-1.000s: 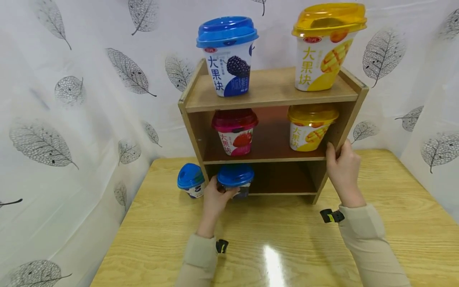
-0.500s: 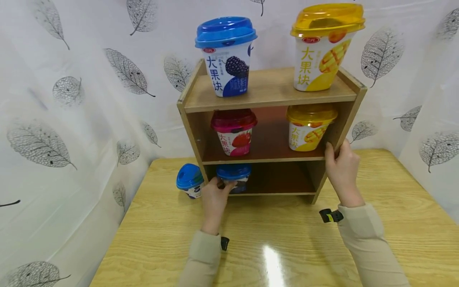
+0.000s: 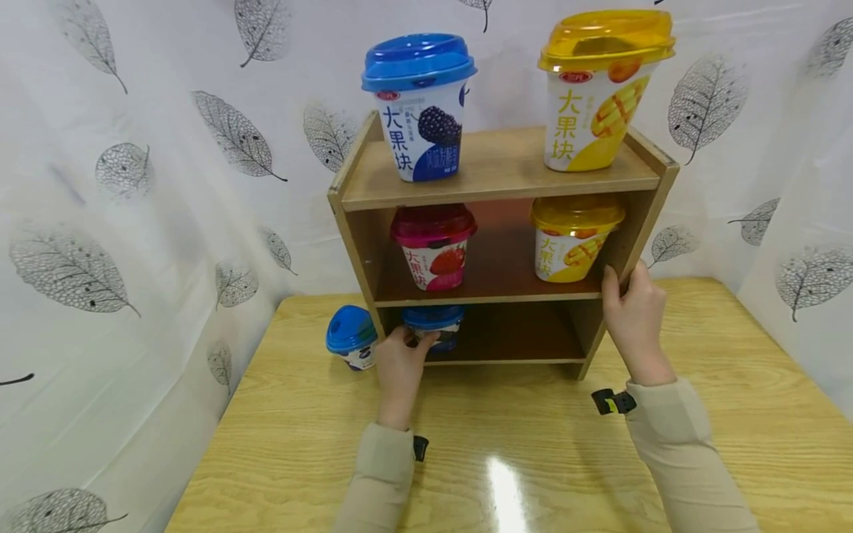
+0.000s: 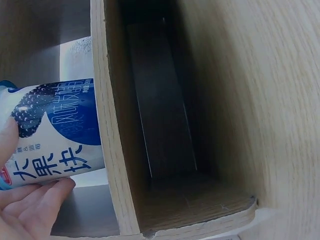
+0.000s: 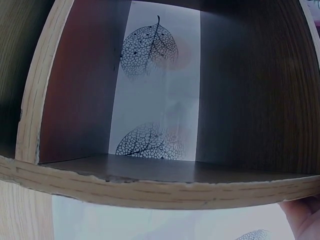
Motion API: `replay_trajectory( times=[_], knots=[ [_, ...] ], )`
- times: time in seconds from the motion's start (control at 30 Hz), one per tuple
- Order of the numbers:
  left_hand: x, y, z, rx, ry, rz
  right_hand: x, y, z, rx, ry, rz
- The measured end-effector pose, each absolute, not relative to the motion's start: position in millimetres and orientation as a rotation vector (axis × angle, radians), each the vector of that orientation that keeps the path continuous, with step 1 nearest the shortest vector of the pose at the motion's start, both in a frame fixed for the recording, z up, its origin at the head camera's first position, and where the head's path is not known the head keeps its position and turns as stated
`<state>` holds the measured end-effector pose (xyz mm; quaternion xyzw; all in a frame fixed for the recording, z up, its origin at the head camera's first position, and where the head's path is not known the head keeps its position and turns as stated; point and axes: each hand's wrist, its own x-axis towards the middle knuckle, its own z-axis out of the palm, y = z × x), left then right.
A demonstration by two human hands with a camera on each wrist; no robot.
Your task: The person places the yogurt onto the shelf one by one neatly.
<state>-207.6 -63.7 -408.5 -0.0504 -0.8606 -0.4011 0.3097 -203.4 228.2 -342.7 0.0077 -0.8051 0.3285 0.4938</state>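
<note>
My left hand (image 3: 402, 370) grips a blue-lidded yogurt cup (image 3: 433, 318) at the left end of the bottom level of a small wooden shelf (image 3: 500, 194). In the left wrist view, this yogurt cup (image 4: 65, 130) shows a blackberry picture, with the thumb on its near side and fingers along its edge. At the shelf's right side panel, my right hand (image 3: 636, 322) holds the front edge, thumb on the front and fingers round the outside. Only a bit of the right hand (image 5: 302, 217) appears in the right wrist view, by the panel.
Another blue-lidded cup (image 3: 352, 337) leans against the shelf's left side on the table (image 3: 280, 444). On the middle level stand a red-lidded cup (image 3: 433, 248) and a yellow-lidded cup (image 3: 574, 240). Up top are a large blue-lidded cup (image 3: 420, 107) and a large yellow-lidded cup (image 3: 600, 92).
The left hand has pushed the blue-lidded yogurt cup deeper into the bottom level and slightly left. The right hand has kept its hold on the side panel.
</note>
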Motion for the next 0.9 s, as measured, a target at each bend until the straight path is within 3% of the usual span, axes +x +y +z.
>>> replay_trajectory(
  times=[0.47,0.9],
  knots=[
    [-182.5,-75.9,-409.3,-0.068,-2.305,-1.225,-201.9,228.0,-343.1,0.026,-1.949,0.786],
    [-165.3,-109.8,-414.7,0.028,-2.366,-1.082,-202.5,227.2,-342.2,0.013,-1.963,0.798]
  ],
)
